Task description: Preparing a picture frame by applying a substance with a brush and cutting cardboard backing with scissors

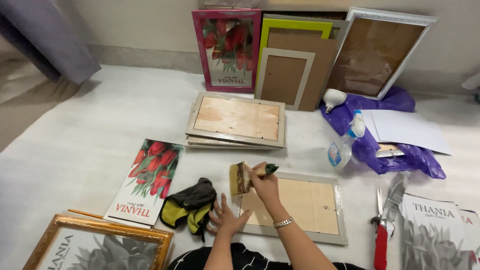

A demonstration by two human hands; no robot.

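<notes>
Right hand (265, 186) grips paintbrush (242, 177); left hand (224, 218) presses frame (320, 204).

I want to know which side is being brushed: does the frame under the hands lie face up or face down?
Face down: the frame lies flat, its brown backing board up, under the paintbrush.

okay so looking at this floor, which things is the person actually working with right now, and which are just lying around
In use:
right hand gripping the paintbrush
left hand pressed on the picture frame lying face down

Lying about:
cloth
tulip print
stack of frames
spray bottle
light bulb
purple bag
scissors
gold frame
</notes>
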